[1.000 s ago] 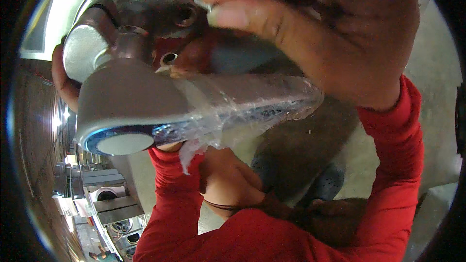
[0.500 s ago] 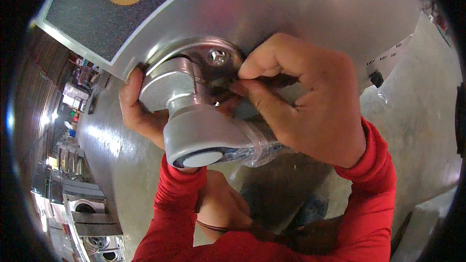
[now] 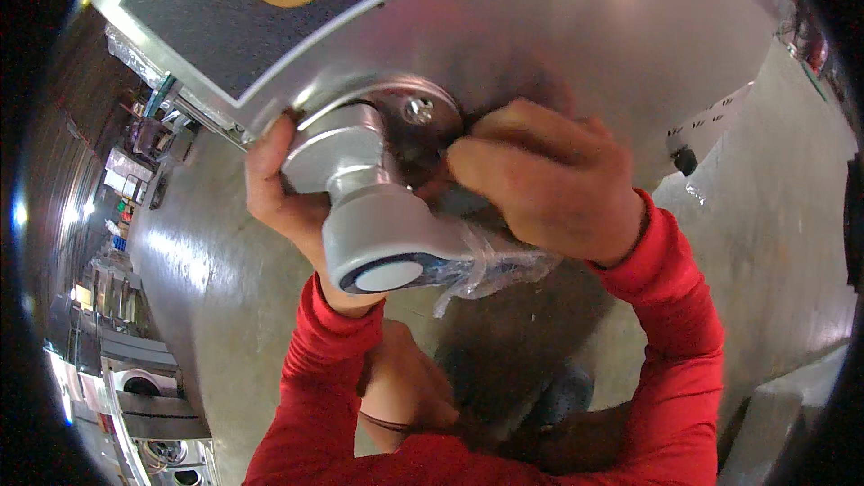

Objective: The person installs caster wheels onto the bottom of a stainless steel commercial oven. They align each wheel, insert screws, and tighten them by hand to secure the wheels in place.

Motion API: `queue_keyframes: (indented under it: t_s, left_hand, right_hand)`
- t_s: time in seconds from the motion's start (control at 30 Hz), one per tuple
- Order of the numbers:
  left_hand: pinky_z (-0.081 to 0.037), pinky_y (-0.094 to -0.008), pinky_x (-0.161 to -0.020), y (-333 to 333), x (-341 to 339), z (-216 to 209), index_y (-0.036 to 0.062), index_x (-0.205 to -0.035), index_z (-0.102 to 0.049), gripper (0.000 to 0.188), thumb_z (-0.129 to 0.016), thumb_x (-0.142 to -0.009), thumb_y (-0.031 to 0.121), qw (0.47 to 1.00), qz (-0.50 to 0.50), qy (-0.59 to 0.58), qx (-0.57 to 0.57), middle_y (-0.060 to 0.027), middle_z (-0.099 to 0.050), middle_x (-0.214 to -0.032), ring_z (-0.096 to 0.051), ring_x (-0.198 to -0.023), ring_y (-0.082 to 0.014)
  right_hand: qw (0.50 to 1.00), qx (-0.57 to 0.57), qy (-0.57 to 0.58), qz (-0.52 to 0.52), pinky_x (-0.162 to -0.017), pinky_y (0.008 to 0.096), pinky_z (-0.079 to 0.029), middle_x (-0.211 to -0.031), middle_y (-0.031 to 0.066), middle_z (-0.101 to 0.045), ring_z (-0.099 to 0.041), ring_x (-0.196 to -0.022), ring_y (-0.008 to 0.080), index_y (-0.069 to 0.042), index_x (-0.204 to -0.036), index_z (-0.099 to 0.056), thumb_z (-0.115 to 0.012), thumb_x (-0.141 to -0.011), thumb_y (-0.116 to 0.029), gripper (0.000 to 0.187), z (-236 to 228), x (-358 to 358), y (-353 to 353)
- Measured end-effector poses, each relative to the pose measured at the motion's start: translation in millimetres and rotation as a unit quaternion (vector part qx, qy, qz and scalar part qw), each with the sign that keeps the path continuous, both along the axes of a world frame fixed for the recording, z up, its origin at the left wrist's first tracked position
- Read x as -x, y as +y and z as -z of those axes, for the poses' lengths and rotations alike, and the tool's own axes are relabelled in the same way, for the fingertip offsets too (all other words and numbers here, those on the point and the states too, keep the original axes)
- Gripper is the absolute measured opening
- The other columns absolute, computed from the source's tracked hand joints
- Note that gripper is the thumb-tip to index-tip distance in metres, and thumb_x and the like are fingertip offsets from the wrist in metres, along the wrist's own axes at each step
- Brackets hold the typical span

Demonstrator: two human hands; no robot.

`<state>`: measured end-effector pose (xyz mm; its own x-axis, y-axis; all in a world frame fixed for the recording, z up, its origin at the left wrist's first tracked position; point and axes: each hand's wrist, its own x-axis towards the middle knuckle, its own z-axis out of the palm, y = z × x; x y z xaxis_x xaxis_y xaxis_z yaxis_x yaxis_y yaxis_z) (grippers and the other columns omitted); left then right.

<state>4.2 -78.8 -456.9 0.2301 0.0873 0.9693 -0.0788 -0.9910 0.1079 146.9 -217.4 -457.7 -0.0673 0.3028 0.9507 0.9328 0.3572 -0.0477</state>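
Observation:
A silver metal handle point(image 3: 382, 227) with a pale round end cap stands out from a big sheet-metal panel point(image 3: 621, 27). My left hand point(image 3: 301, 216) is wrapped round the handle's thick base from the left; its other fingers reach behind, partly hidden. A shiny round flange point(image 3: 432, 133) lies at the panel behind the handle, with a bright screw head point(image 3: 418, 110) in it. My right hand point(image 3: 553, 180) is closed at the flange's right edge, thumb and fingertips together. Whatever they pinch is hidden. Clear plastic film point(image 3: 499, 265) clings to the handle's lever below this hand.
Above left, the panel carries a dark sign point(image 3: 207, 27) with yellow figures. A black foot-like knob point(image 3: 685, 160) sits at the panel's right lower corner. The concrete floor point(image 3: 229, 306) spreads below. Several machines with round openings point(image 3: 144, 384) stand at lower left. A grey box-like block point(image 3: 792, 405) is at lower right.
The panel, handle and left hand have shifted slightly right in view. My right hand has turned, its fingers more curled over, and stays beside the flange.

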Motion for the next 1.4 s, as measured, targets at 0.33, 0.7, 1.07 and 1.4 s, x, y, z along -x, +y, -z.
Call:
queue_keyframes:
  t_s: [0.33, 0.7, 1.07, 1.4]
  left_hand:
    - [-0.051, -0.0352, -0.086, 3.3, -2.8, 8.0, 0.0098, -0.145, -0.021, 0.116, -0.097, -0.057, 0.012, 0.996, 0.078, 0.042, -0.001, -0.0134, -0.043, -0.126, -0.058, -0.103, -0.0232]
    - [-0.053, -0.0361, -0.083, 3.7, -0.3, 7.1, 0.0102, -0.145, -0.019, 0.112, -0.094, -0.062, 0.011, 0.995, 0.091, 0.049, -0.002, -0.0143, -0.046, -0.123, -0.060, -0.102, -0.0237]
    - [-0.060, -0.0367, -0.077, 14.6, -2.9, 24.9, 0.0203, -0.144, -0.021, 0.105, -0.089, -0.065, 0.018, 0.985, 0.143, 0.028, 0.097, -0.0144, -0.045, -0.131, -0.064, -0.100, -0.0275]
    - [-0.053, -0.0366, -0.082, 15.0, -3.3, 20.2, 0.0141, -0.143, -0.023, 0.109, -0.095, -0.062, 0.019, 0.988, 0.146, 0.018, 0.035, -0.0142, -0.048, -0.123, -0.061, -0.099, -0.0241]
  right_hand:
    - [0.979, -0.064, -0.179, 0.077, -0.052, 0.0277, -0.052, -0.098, 0.0070, -0.059, -0.059, -0.062, 0.0142, -0.007, -0.099, -0.067, -0.076, -0.072, -0.011, 0.028, 6.1, -21.2, -3.0]
    - [0.981, -0.102, -0.160, 0.047, -0.051, 0.0272, -0.052, -0.090, 0.0045, -0.057, -0.057, -0.060, 0.0120, -0.004, -0.099, -0.067, -0.073, -0.071, -0.014, 0.030, 6.3, -20.3, 5.3]
    - [0.984, -0.046, -0.169, 0.020, -0.053, 0.0274, -0.053, -0.092, 0.0043, -0.058, -0.062, -0.067, 0.0134, -0.003, -0.108, -0.067, -0.068, -0.073, -0.015, 0.036, 1.9, -27.6, -3.1]
    - [0.985, -0.060, -0.158, 0.031, -0.052, 0.0265, -0.052, -0.090, 0.0028, -0.056, -0.059, -0.064, 0.0121, -0.005, -0.106, -0.066, -0.070, -0.074, -0.015, 0.034, 2.5, -22.9, 0.1]
